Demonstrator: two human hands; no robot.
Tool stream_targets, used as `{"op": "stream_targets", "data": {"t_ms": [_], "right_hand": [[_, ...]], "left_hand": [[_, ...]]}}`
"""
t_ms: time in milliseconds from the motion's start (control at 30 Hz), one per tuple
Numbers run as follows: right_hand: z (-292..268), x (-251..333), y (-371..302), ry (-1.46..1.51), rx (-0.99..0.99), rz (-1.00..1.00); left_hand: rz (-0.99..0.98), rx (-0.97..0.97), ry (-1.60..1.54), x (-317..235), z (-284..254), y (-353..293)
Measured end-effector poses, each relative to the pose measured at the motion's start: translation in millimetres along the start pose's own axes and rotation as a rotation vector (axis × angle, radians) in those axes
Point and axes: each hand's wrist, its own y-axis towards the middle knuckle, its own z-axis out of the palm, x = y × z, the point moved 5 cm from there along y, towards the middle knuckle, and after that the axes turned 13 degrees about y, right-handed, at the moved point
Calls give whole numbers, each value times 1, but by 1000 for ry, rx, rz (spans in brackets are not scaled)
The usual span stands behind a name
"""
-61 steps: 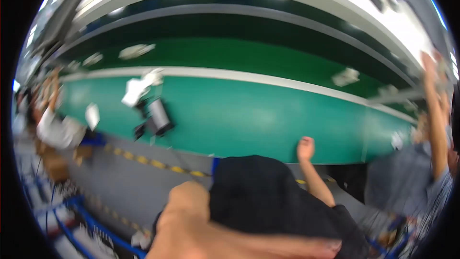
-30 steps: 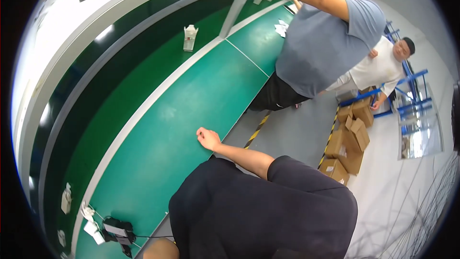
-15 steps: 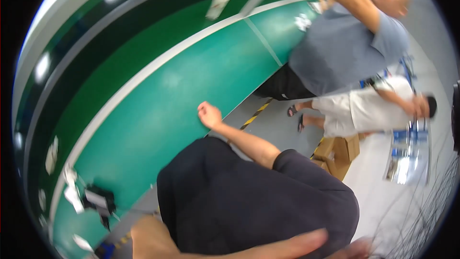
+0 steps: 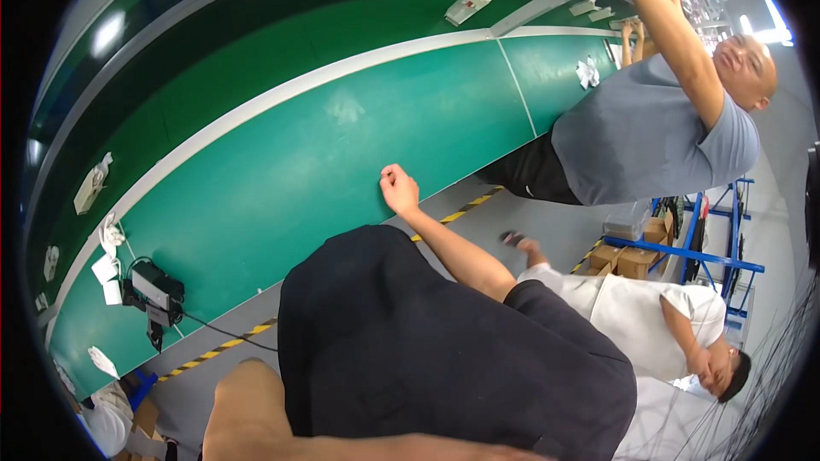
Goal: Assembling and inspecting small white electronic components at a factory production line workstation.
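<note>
My right hand [image 4: 399,190] rests at the near edge of the green table [image 4: 282,179], its fingers curled in a loose fist. Nothing shows in it, and its bare forearm runs back to a dark sleeve. My left arm [image 4: 256,410] bends across the bottom of the view, in front of my dark clothing [image 4: 453,350]. Its hand is cut off or hidden at the lower edge, so its fingers cannot be made out. To the left on the table lies a black device with a cable [image 4: 158,290], beside white box-shaped pieces [image 4: 107,277].
A person in a grey shirt [image 4: 658,128] stands along the table to the right, arms raised. Behind, a person in white [image 4: 632,312] stands near cardboard boxes [image 4: 636,260] and a blue rack [image 4: 700,252]. Yellow-black tape [image 4: 218,348] marks the floor. White fixtures [image 4: 468,5] line the green panel.
The view has shifted and sharpened, and the black device shows more fully. My left hand's fingers have dropped out of sight at the bottom. My right hand keeps its curled pose by the table edge.
</note>
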Motion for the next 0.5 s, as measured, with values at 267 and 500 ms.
{"op": "stream_targets", "data": {"t_ms": [267, 500], "right_hand": [[-5, -3, 5, 39, 3, -34], [3, -1, -1, 25, 27, -23]], "left_hand": [[-24, 130, -154, 36, -5, 39], [3, 97, -117, 8, -18, 25]]}}
